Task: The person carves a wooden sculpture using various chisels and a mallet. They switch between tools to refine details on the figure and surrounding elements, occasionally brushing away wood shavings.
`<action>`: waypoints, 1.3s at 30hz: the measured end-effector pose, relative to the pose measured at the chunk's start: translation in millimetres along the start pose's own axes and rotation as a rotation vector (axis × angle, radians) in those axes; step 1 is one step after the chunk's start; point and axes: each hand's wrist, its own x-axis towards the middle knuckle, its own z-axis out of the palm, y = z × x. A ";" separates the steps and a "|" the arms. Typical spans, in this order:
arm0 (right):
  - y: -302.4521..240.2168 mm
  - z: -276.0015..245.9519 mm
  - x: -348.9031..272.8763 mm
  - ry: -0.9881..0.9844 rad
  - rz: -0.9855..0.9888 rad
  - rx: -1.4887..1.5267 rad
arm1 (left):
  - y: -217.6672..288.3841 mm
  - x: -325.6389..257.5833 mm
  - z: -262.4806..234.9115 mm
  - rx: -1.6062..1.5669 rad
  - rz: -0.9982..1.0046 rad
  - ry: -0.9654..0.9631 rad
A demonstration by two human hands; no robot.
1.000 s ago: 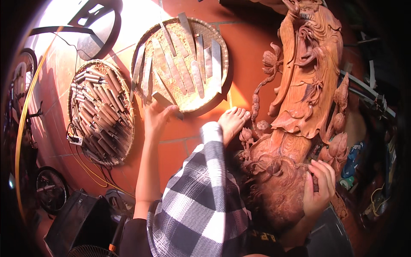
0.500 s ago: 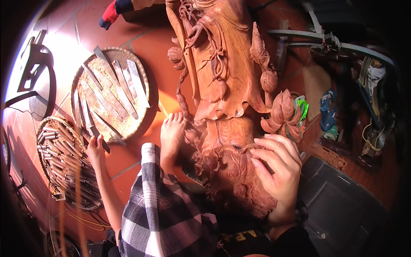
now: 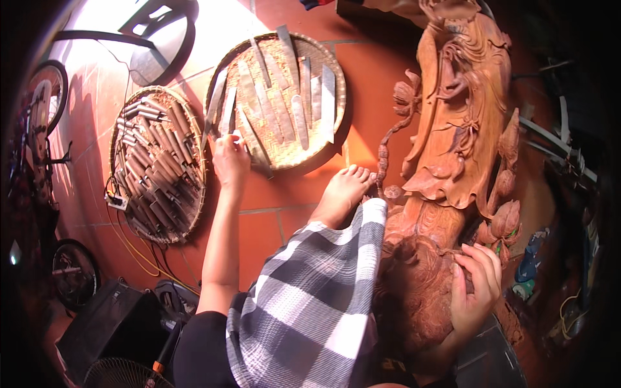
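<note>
Over on the left, the left hand point(image 3: 231, 158) is reaching to the near rim of the round tray point(image 3: 288, 154), fingers curling at the lower end of a metal strip point(image 3: 228, 110); whether they are gripping it, I cannot tell. More strips are lying across the tray. The right hand point(image 3: 477, 288) is resting at the edge of the carved statue point(image 3: 466, 129), its thumb and fingers standing apart. Chisels point(image 3: 158, 161) are filling the basket point(image 3: 113, 149) just beside the tray, and a checked cloth point(image 3: 310, 291) is covering the lap.
</note>
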 end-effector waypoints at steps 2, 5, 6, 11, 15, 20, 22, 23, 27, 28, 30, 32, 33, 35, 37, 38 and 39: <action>-1.4 1.0 1.3 0.014 0.001 -0.003 | 25.7 0.2 -9.0 -0.120 -0.147 -0.138; -4.6 4.5 3.4 0.013 0.000 0.007 | 23.2 -10.1 0.6 0.014 -0.024 -0.073; -5.6 6.4 2.7 0.015 0.001 0.009 | 25.3 -11.8 1.7 -0.048 -0.005 -0.047; -3.0 5.0 4.4 0.051 0.009 0.000 | 85.9 12.0 7.9 -0.307 -0.034 -0.300; -1.3 6.8 6.1 0.067 -0.008 -0.041 | 108.2 4.5 47.3 -0.108 0.018 -0.217; 0.9 4.9 8.0 0.103 -0.021 -0.085 | 90.5 3.2 62.1 -0.388 -0.215 -0.322; 0.0 1.6 7.1 0.157 -0.042 -0.150 | 105.7 8.6 29.8 -0.500 -0.178 -0.309; -2.9 -2.6 7.4 0.202 -0.050 -0.197 | 117.0 12.3 10.8 -0.662 -0.235 -0.381; -28.2 -8.4 40.3 0.148 -0.250 -0.222 | 159.0 10.7 -62.0 -1.080 -0.027 -0.572; -37.0 -4.0 53.8 0.113 -0.326 -0.199 | 171.7 6.0 -74.2 -1.148 0.024 -0.632; -52.2 3.4 73.1 -0.123 -0.468 -0.254 | 191.9 -1.0 -87.0 -1.156 0.205 -0.731; -72.8 12.2 92.9 -0.391 -0.504 -0.248 | 207.3 -2.4 -98.9 -1.179 0.321 -0.821; -75.9 19.9 94.0 -0.424 -0.510 -0.242 | 211.9 -5.2 -95.8 -1.252 0.375 -0.845; -77.9 34.1 92.9 -0.429 -0.492 -0.225 | 213.7 -9.0 -92.1 -1.264 0.506 -0.879; -79.3 37.5 93.6 -0.425 -0.433 -0.253 | 212.0 -8.4 -86.5 -1.348 0.490 -1.001; -80.8 36.2 96.8 -0.447 -0.409 -0.283 | 210.7 -6.5 -86.2 -1.378 0.476 -1.052; -80.2 38.3 100.0 -0.431 -0.392 -0.251 | 208.4 -2.8 -94.6 -1.352 0.404 -1.131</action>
